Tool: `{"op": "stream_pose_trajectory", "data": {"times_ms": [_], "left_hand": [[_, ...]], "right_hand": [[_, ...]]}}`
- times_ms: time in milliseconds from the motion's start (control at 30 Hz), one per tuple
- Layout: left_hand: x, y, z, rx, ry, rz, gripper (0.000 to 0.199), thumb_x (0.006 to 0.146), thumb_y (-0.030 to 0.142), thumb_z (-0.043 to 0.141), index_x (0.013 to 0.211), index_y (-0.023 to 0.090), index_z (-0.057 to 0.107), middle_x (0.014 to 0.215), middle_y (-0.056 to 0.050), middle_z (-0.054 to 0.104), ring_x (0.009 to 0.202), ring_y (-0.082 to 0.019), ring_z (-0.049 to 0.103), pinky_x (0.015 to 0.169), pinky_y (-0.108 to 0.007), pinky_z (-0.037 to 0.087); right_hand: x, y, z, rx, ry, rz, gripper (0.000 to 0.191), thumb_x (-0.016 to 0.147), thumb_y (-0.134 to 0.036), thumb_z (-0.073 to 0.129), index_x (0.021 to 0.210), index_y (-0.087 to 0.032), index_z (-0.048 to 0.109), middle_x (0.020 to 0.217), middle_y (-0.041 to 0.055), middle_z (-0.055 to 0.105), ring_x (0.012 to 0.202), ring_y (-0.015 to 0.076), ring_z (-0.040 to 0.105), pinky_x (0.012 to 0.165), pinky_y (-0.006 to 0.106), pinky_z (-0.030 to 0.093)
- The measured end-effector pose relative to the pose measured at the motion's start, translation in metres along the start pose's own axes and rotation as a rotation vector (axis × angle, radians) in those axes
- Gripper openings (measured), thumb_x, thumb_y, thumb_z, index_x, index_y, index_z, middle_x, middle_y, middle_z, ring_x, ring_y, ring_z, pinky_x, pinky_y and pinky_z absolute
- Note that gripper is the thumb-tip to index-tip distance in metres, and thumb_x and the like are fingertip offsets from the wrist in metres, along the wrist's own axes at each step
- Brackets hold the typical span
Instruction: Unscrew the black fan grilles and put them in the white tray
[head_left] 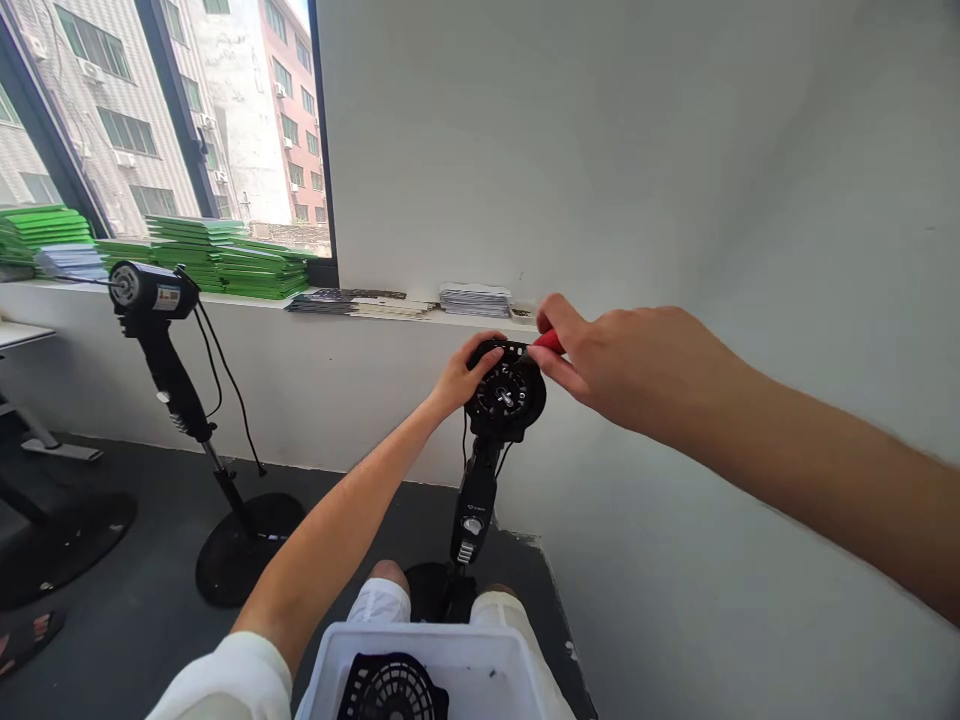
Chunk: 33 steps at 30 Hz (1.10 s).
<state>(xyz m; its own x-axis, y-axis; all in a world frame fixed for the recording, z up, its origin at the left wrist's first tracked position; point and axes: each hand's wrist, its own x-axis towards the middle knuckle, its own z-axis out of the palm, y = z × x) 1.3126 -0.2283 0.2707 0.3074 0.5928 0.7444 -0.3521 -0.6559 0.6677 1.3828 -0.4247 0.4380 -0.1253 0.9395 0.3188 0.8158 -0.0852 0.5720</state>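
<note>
A black fan motor head on a stand faces the camera, with its blades and cage off. My left hand is closed round the upper left rim of the head. My right hand grips a red-handled tool at the head's upper right edge; the tool's tip is too small to make out. Below the head runs the black control column with a silver knob. On my lap, a white tray holds a black round slotted cover.
Another fan stand without blades is at the left, its cord hanging down. Along the window ledge lie green stacks and a pile of papers. A plain wall rises behind and to the right.
</note>
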Motion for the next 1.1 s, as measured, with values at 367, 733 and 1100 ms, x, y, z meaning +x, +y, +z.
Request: {"op": "stream_pose_trajectory", "data": {"times_ms": [367, 733, 1100], "left_hand": [[-0.001, 0.001, 0.002, 0.03, 0.008, -0.006, 0.031, 0.096, 0.046, 0.059, 0.114, 0.022, 0.065, 0.114, -0.004, 0.071, 0.111, -0.021, 0.063, 0.104, -0.034, 0.047], [-0.002, 0.006, 0.003, 0.031, 0.02, -0.002, 0.03, 0.096, 0.046, 0.059, 0.113, 0.022, 0.064, 0.114, -0.005, 0.07, 0.11, -0.021, 0.063, 0.104, -0.034, 0.047], [0.0, 0.006, 0.003, 0.021, 0.028, 0.008, 0.029, 0.095, 0.044, 0.06, 0.112, 0.022, 0.064, 0.111, -0.004, 0.07, 0.107, -0.02, 0.064, 0.1, -0.033, 0.048]], "right_hand": [[-0.004, 0.0, 0.004, -0.062, 0.039, 0.065, 0.056, 0.102, -0.05, 0.02, 0.098, -0.018, 0.065, 0.053, 0.0051, 0.057, 0.047, 0.0166, 0.046, 0.055, 0.029, 0.025], [-0.009, 0.001, 0.009, 0.048, 0.021, 0.005, 0.046, 0.097, -0.048, 0.03, 0.11, -0.018, 0.062, 0.056, 0.0022, 0.06, 0.043, 0.0146, 0.038, 0.054, 0.029, 0.023], [-0.012, -0.001, 0.012, 0.041, 0.044, 0.045, 0.047, 0.098, -0.048, 0.029, 0.116, -0.017, 0.06, 0.056, 0.0041, 0.059, 0.045, 0.0168, 0.043, 0.055, 0.031, 0.023]]}}
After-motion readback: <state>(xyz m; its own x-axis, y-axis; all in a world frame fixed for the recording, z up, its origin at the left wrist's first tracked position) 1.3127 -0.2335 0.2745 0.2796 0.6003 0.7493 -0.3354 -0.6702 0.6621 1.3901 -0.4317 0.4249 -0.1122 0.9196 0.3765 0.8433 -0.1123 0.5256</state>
